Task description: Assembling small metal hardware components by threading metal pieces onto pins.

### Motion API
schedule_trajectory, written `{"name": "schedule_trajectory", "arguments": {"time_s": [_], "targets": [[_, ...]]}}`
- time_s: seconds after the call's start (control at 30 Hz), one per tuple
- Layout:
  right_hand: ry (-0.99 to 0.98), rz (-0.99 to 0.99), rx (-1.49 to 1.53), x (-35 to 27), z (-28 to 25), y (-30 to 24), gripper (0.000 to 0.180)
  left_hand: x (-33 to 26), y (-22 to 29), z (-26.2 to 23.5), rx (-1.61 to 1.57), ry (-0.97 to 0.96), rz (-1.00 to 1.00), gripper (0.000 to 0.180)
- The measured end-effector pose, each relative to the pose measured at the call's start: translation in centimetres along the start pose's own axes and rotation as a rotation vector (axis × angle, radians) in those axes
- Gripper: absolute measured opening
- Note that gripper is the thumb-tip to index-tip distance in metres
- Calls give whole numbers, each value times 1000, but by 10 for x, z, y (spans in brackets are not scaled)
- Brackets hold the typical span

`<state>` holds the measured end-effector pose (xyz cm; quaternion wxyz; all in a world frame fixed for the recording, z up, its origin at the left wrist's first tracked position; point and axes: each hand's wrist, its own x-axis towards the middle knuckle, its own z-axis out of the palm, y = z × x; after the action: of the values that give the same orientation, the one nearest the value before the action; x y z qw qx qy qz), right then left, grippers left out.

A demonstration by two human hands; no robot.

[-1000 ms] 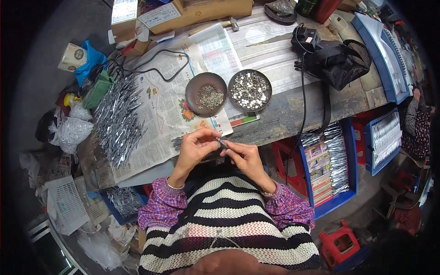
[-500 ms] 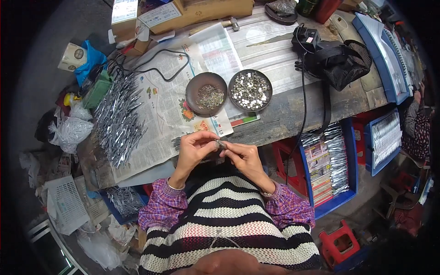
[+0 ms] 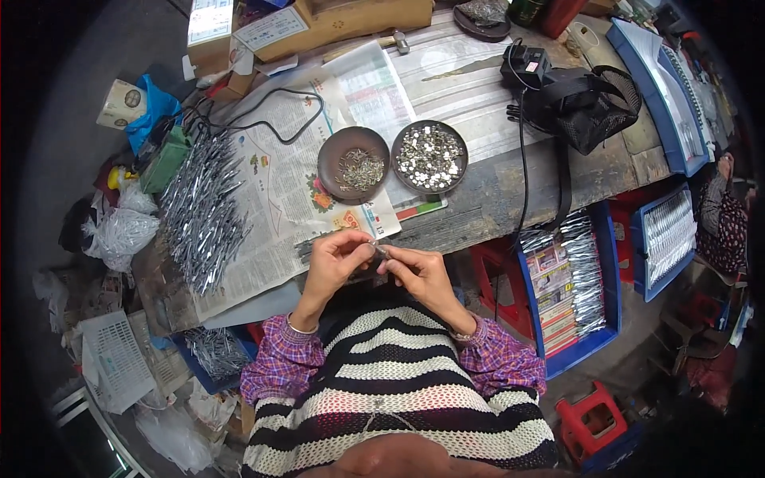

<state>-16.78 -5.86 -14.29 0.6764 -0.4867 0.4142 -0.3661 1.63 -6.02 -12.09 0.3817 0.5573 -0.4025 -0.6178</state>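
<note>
My left hand (image 3: 333,264) and my right hand (image 3: 424,280) meet just in front of the bench's near edge. Thumbs and fingers of both are pinched on a small grey metal part (image 3: 380,251); the fingers cover most of it, so its exact kind is hidden. Beyond the hands are two round brown dishes. The left dish (image 3: 331,177) holds small thin metal pins, and the right dish (image 3: 464,169) holds many small shiny metal pieces. A large pile of slim silvery metal strips (image 3: 203,211) lies on newspaper (image 3: 267,195) to the left.
A hammer (image 3: 398,41) and cardboard box (image 3: 343,22) are at the back. A black mesh bag (image 3: 594,103) with a cable lies right. Blue trays (image 3: 613,319) of metal strips stand beside the bench, near a red stool (image 3: 590,422). Another person's hand (image 3: 725,167) shows far right.
The whole view has shifted slightly, with the bench things appearing a little further left. Both hands keep their pinch on the metal part, and the fingers have moved only slightly.
</note>
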Motion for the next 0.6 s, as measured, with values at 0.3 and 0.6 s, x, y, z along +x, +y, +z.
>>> {"name": "schedule_trajectory", "arguments": {"time_s": [0.3,0.6], "targets": [[35,-371,-290,9,-16,-17,21,-2,8,4,-180,16,237,8],[376,-542,-1045,49,-74,-23,36,-6,4,1,-323,26,137,11]]}}
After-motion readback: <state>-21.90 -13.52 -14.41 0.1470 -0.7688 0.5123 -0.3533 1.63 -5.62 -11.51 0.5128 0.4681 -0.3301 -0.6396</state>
